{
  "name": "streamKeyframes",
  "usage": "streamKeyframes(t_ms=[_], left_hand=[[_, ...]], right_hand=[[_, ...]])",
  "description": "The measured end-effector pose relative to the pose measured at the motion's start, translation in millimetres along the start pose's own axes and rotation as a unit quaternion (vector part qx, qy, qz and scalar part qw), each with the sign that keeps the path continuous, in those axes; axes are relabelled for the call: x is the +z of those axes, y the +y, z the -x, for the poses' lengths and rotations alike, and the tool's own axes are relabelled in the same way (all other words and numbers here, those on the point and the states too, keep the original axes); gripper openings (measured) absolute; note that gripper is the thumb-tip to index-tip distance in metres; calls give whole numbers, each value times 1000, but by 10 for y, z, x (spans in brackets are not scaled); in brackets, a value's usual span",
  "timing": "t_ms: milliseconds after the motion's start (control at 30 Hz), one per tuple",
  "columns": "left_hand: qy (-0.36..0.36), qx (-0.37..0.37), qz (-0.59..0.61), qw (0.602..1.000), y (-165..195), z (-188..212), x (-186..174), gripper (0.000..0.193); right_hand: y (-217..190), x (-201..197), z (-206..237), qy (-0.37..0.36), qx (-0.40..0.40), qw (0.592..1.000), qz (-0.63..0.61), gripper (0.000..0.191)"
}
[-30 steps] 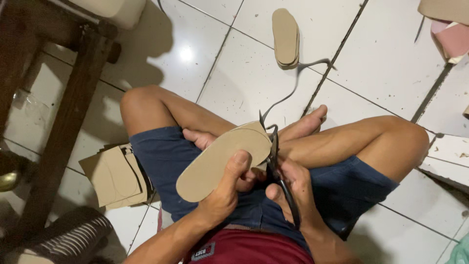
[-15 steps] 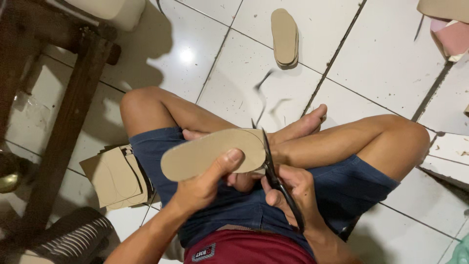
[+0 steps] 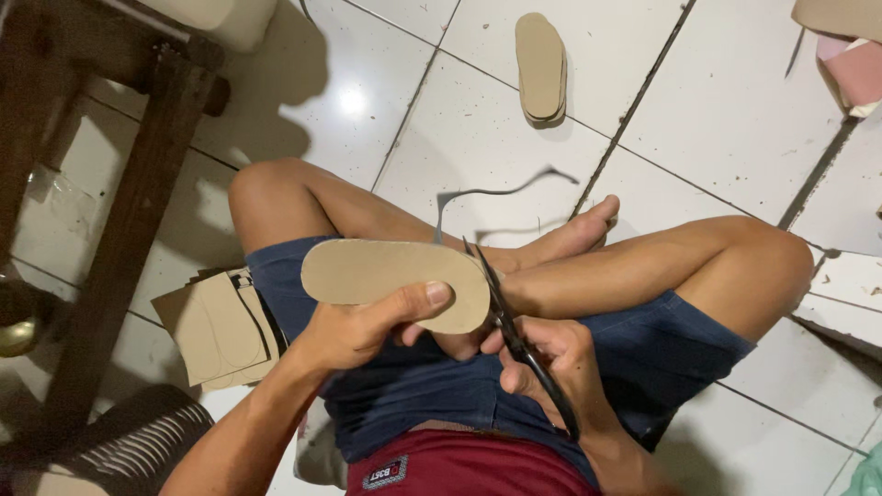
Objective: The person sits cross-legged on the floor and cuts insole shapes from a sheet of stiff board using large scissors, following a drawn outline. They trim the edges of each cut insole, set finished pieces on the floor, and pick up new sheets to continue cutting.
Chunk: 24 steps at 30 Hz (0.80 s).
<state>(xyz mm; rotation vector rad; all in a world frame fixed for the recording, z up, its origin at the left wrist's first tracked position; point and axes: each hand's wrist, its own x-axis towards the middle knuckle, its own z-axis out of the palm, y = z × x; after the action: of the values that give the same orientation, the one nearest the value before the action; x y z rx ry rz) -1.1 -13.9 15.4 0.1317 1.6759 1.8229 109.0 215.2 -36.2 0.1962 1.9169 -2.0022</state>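
I sit cross-legged on a tiled floor. My left hand (image 3: pixel 367 326) grips a tan, sole-shaped cardboard piece (image 3: pixel 386 276) held flat over my lap, thumb on top. My right hand (image 3: pixel 551 363) holds dark scissors (image 3: pixel 501 308) whose blades meet the rounded right end of the sole. A thin curled strip of trimmed cardboard (image 3: pixel 487 197) hangs off that edge above the blades.
A stack of finished tan soles (image 3: pixel 540 64) lies on the tiles ahead. Flat cardboard sheets with cut-outs (image 3: pixel 216 326) lie by my left thigh. A dark wooden furniture leg (image 3: pixel 129 230) stands at left. Pink and tan items (image 3: pixel 850 55) sit at top right.
My left hand has turned the sole from tilted to nearly level. The scissors have advanced round its right end, and the trimmed strip has grown and shifted.
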Motion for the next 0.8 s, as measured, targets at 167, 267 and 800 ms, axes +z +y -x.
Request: streamKeyframes(t_ms=[167,267,800], left_hand=[[-5,1,-72,997,-16,-16,1,28],[-30,-20,-43,998,24,-41,-47,26],[-70,-68,14,995,109,-79,-178,19]], right_hand=[[24,4,-22,-13,-36,997,-68,78],[18,-7,-27,-14,-23,1000,-14,74],[15,-52,-24,-16,-10,998,53,71]])
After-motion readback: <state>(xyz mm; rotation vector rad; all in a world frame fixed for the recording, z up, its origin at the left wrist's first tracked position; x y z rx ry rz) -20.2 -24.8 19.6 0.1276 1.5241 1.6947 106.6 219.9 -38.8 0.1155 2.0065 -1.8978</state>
